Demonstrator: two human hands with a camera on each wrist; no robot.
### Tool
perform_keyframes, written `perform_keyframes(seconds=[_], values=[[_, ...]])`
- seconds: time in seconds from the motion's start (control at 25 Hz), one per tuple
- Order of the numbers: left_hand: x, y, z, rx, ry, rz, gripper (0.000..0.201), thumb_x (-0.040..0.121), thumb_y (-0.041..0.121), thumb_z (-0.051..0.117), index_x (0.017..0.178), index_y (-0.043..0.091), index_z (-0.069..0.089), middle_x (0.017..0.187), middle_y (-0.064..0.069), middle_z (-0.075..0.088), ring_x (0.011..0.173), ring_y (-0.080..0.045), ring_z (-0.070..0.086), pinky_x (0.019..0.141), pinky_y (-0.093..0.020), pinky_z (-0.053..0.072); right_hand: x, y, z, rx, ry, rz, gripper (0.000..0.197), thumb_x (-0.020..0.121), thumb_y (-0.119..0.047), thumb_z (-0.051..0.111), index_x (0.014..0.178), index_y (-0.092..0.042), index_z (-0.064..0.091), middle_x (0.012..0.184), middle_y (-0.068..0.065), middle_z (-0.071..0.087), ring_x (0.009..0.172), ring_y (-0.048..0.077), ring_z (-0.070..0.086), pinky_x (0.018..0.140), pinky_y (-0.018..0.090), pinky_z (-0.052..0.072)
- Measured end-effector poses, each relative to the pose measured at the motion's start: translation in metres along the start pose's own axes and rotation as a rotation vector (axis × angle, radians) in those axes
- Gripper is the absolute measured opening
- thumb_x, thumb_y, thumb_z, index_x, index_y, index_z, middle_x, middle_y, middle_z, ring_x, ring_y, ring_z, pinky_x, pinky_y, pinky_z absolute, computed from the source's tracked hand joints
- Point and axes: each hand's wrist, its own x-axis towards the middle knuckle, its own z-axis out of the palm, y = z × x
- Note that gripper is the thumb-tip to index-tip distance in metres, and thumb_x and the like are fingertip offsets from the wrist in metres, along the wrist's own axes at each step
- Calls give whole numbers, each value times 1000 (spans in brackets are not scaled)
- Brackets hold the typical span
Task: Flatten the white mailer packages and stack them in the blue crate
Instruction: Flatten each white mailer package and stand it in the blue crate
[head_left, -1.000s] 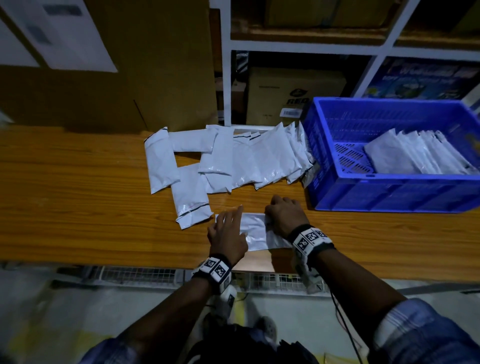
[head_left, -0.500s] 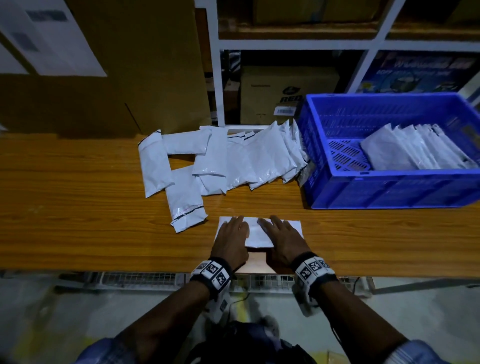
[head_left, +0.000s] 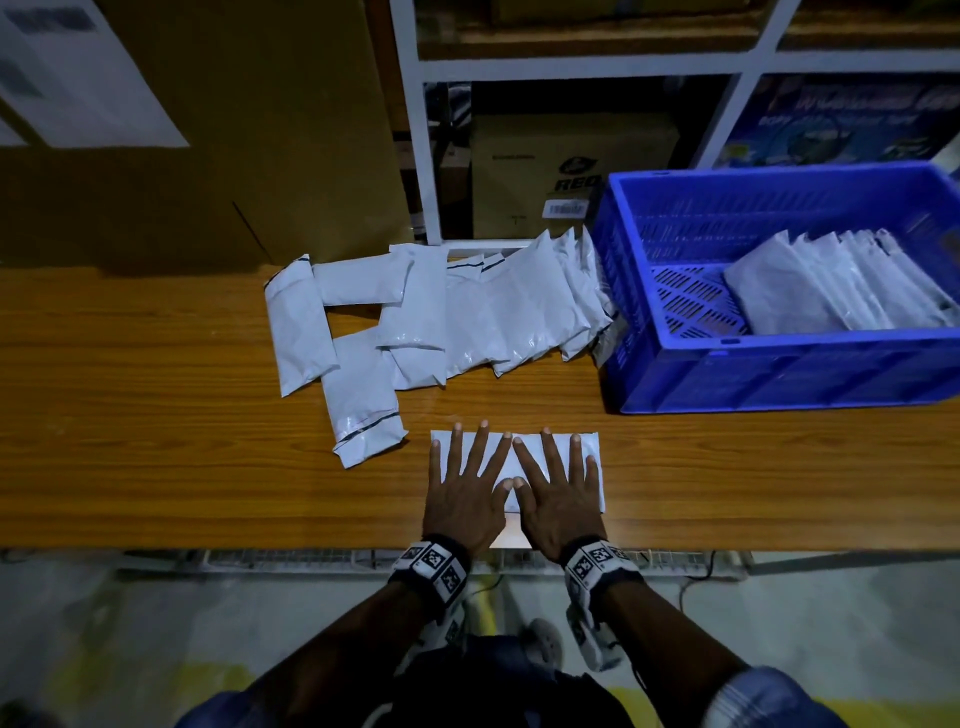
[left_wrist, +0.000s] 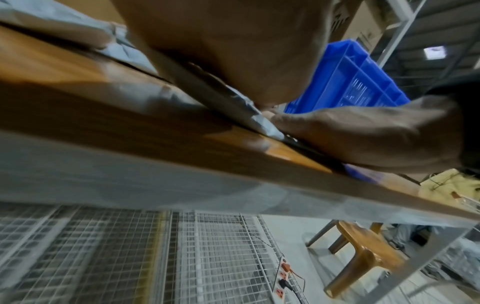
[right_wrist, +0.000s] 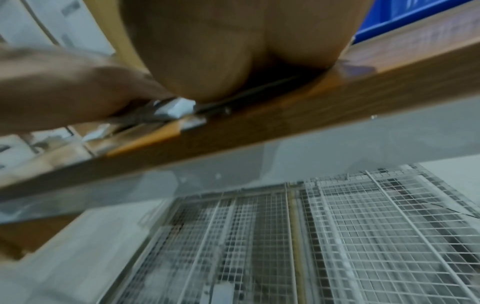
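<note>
Left hand (head_left: 464, 493) and right hand (head_left: 558, 493) side by side, palms down, fingers straight and spread, thumbs touching; both forearms extended forward.

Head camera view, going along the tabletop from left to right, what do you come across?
Loose pile of white mailers → left hand → right hand, both pressed flat on one mailer near the table's front edge → blue crate, holding a row of mailers.
</note>
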Motion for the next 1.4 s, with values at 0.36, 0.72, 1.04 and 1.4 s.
perform_keyframes(seconds=[0.36, 0.72, 1.04, 1.4], values=[[0, 1, 16, -36, -32, -50, 58, 104, 52, -2, 160, 37, 4, 168, 4, -6, 154, -27, -12, 120, -56, -5, 5, 3, -5, 56, -103, -3, 54, 100, -53, 7, 150, -49, -15, 159, -7, -29, 143, 28, -35, 117, 52, -16], [2, -4, 16, -62, -33, -27, 60, 104, 37, 22, 161, 28, 5, 168, 3, -5, 154, -23, -11, 121, -55, -1, 1, -9, 2, 68, -44, -15, 53, 103, -45, 10, 152, -45, -9, 160, -9, -25, 146, 21, -29, 119, 53, -11], [0, 2, 6, -62, 43, -22, 59, 105, 48, 27, 160, 33, 12, 168, 2, -4, 154, -24, -12, 122, -55, -5, 9, -6, -3, 63, -168, 14, 53, 98, -55, 1, 143, -52, -26, 156, -11, -33, 144, 22, -33, 117, 51, -16], [-2, -2, 23, -83, -10, -71, 58, 102, 60, 19, 157, 47, 4, 167, 14, -4, 154, -18, -11, 119, -61, 0, 6, 14, -18, 176, -62, -30, 55, 103, -48, 17, 155, -41, 1, 161, -7, -18, 148, 22, -21, 120, 48, -7]])
